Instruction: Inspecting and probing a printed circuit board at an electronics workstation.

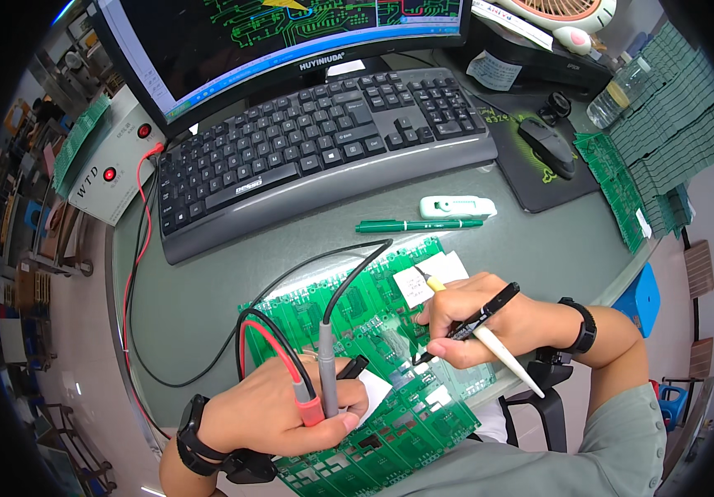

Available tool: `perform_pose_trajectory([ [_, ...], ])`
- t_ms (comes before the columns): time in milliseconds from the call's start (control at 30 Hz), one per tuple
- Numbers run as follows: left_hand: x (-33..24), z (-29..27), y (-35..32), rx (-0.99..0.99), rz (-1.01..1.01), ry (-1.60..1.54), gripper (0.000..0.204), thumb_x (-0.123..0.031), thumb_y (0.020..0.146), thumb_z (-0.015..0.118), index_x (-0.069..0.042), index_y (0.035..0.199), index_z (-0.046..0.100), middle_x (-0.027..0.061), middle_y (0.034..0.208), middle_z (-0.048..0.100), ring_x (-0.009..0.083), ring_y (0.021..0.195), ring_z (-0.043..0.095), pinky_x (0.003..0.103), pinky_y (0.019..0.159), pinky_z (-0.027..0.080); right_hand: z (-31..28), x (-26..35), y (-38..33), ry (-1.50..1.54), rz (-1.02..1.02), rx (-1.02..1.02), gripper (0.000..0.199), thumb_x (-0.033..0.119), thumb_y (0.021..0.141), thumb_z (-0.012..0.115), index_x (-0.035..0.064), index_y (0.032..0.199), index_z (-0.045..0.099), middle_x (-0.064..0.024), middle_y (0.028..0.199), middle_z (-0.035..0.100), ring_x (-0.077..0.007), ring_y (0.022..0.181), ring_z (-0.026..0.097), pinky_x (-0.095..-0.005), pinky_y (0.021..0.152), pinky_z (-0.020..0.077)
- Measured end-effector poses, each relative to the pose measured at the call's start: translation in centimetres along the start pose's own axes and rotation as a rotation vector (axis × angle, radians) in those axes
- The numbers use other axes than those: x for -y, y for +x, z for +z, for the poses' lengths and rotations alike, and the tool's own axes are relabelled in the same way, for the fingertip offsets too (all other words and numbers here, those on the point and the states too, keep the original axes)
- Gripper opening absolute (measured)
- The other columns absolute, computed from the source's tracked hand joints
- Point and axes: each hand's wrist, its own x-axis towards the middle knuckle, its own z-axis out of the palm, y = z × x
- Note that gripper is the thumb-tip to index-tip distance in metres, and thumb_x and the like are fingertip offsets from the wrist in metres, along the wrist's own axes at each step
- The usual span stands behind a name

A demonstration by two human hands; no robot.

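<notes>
A green circuit board panel (pixel 342 294) lies before me on the desk, with both hands over it. My left hand (pixel 270 406) is closed around a red test probe (pixel 309 409) and a grey test probe (pixel 328 364), whose cables loop up and left. A black cap-like piece (pixel 353 367) sticks out between its fingers. My right hand (pixel 489 319) grips a black marker pen (pixel 485 311), its tip down at the board. The same hand also holds a slim pale tool (pixel 506 360) with a yellow front part. Under that tool's dark tip lies a white paper note (pixel 413 286).
A green marker (pixel 419 225) and a pale green cutter (pixel 456 207) lie beyond the board. Farther back stand a keyboard (pixel 324 141), mouse (pixel 546 147) and monitor (pixel 290 50). Stacked boards (pixel 676 124) rise at the right; a white box (pixel 116 170) at left feeds the red cable.
</notes>
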Motion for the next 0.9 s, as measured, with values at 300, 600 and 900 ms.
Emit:
perform_pose_trajectory([
  [300,0.5,0.5,-0.1,-0.083,0.086,-0.065,0.026,-0.03,0.094,0.049,-0.009,0.081,0.058,0.0076,0.071,0.05,0.028,0.067,0.052,0.04,0.063,0.041,0.3,0.6,0.1,0.123,0.056,-0.198,0.013,0.014,0.095,0.065,0.0029,0.096,0.057,-0.0031,0.082,0.06,-0.0092,0.072,0.057,-0.0252,0.06,0.0448],
  [600,0.4,0.6,-1.3,0.019,0.016,-0.206,0.039,-0.035,0.101,0.038,-0.008,0.085,0.061,0.0026,0.083,0.055,0.0124,0.058,0.064,0.024,0.056,0.049,0.9,4.4,0.1,0.649,0.428,-0.136,0.019,0.01,0.096,0.062,0.0006,0.11,0.054,-0.0106,0.096,0.067,-0.0129,0.084,0.068,-0.0269,0.075,0.0584],
  [900,1.4,1.0,-1.3,0.045,-0.005,-0.234,0.042,-0.035,0.101,0.04,-0.005,0.09,0.067,0.0082,0.096,0.057,0.023,0.097,0.051,0.035,0.091,0.04,3.9,4.8,1.5,0.489,0.394,-0.076,0.021,0.014,0.097,0.062,0.0002,0.11,0.053,-0.0126,0.096,0.068,-0.0142,0.078,0.068,-0.0268,0.067,0.0595],
])
